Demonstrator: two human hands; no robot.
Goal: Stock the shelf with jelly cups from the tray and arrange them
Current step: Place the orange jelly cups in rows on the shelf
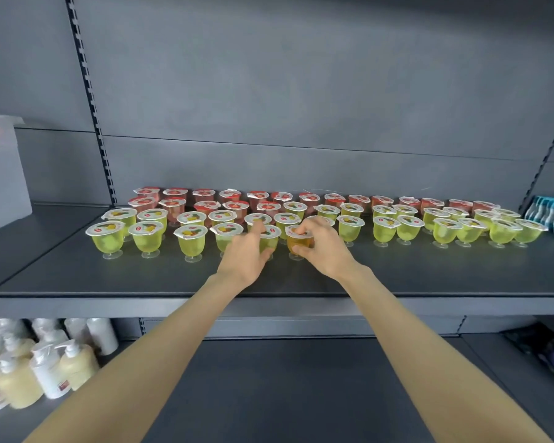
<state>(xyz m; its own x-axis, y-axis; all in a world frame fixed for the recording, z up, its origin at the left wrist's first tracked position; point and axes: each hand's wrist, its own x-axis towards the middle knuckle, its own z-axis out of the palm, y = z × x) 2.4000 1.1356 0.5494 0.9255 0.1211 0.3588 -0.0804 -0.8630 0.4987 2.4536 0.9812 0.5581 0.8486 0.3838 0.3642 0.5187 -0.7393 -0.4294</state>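
Fingers of my right hand (317, 247) curl round an amber, foil-lidded footed plastic jelly cup (296, 243), my left hand (245, 254) grips the yellow-green cup (271, 239) beside it, both in the front row on the dark grey metal shelf (173, 279), red-lidded cups (202, 195) behind, grey panel wall (301, 91) beyond.

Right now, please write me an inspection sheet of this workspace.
Surface: grey shelf, cups standing in rows.
Job's things: red cups at back, yellow cups in front, one orange cup in the front row; tray not seen.
Clutter: nothing seen.
Hands: left hand grips a yellow cup; right hand pinches the orange cup.
Cables: nothing seen.
Surroundings: bottles lower left, white box left, teal packs right.
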